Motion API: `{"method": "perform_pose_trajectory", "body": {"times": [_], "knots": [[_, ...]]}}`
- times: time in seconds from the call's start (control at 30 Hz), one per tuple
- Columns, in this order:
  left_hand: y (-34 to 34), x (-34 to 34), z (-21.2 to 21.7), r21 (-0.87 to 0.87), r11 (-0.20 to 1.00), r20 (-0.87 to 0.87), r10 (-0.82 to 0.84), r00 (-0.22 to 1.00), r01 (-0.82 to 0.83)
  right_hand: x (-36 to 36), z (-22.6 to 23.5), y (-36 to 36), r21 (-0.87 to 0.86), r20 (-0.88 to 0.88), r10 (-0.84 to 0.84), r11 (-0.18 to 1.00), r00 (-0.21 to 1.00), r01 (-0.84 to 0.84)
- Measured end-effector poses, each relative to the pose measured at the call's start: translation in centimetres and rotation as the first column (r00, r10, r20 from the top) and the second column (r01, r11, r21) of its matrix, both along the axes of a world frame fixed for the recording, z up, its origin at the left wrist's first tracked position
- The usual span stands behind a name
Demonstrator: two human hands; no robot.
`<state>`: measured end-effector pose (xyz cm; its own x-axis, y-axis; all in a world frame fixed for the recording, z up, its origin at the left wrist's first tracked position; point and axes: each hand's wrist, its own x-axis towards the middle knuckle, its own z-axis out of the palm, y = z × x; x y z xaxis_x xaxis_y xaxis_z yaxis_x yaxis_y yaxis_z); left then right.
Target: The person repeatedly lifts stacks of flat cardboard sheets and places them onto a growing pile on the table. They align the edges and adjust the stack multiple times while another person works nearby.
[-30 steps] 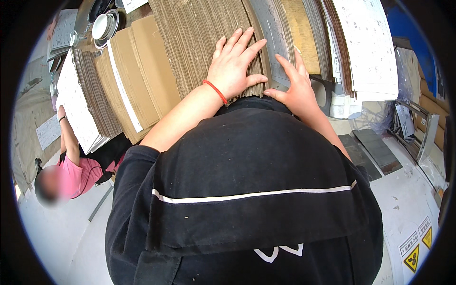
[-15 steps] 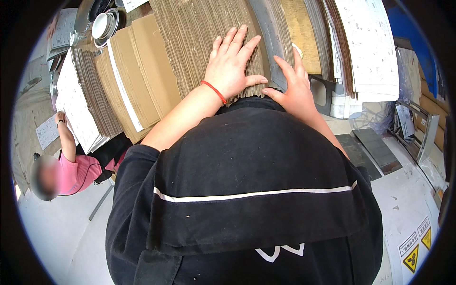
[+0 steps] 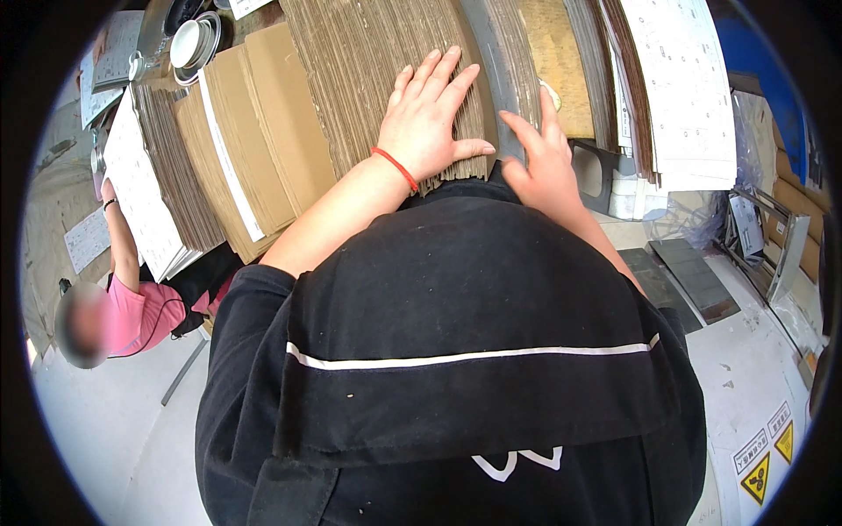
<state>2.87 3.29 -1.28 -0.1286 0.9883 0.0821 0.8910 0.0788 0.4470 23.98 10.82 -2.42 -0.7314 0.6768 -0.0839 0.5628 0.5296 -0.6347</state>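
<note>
A thick stack of brown corrugated cardboard sheets [image 3: 368,79] stands on edge in front of me. My left hand [image 3: 431,118], with a red band at the wrist, lies flat on top of the stack, fingers spread. My right hand [image 3: 544,162] rests at the stack's right side, fingers extended against a grey sheet [image 3: 493,70]. Neither hand grips anything. My black apron with a white stripe [image 3: 465,351] fills the lower view.
More flat cardboard bundles [image 3: 254,140] and white printed sheets [image 3: 140,193] lie at the left. A white bowl [image 3: 191,42] sits at the top left. A person in a pink top [image 3: 140,311] sits lower left. Printed sheets [image 3: 680,88] stand at the right.
My left hand has slid a little farther up across the top of the stack. My right hand has shifted slightly along the grey sheet.
</note>
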Motion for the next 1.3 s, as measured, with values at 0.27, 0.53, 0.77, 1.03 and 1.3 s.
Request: {"method": "perform_pose_trajectory", "body": {"times": [0.27,0.53,0.77,1.03,1.3], "knots": [[-0.1,-0.7,0.1,-0.012,0.999,0.011,-0.053,0.999,0.053,-0.5,0.7,-0.5,-0.026,0.014,-0.025,0.999,1.000,0.026],[-0.2,-0.8,0.2,-0.022,0.998,0.019,-0.058,0.998,0.058,-0.4,1.0,-0.3,-0.052,-0.011,-0.030,0.998,0.999,0.030],[-0.2,-0.7,0.3,-0.026,0.998,0.023,-0.048,0.999,0.049,0.1,-0.5,-0.1,-0.016,-0.101,-0.011,1.000,0.995,0.009],[-0.3,-0.9,0.2,-0.025,0.997,0.023,-0.066,0.998,0.066,-0.7,0.5,-0.9,-0.033,-0.018,0.009,0.999,1.000,-0.009],[-0.5,-1.2,0.5,-0.048,0.995,0.068,-0.082,0.994,0.085,-0.5,0.5,-0.7,-0.066,-0.065,0.018,0.998,0.998,-0.022]]}}
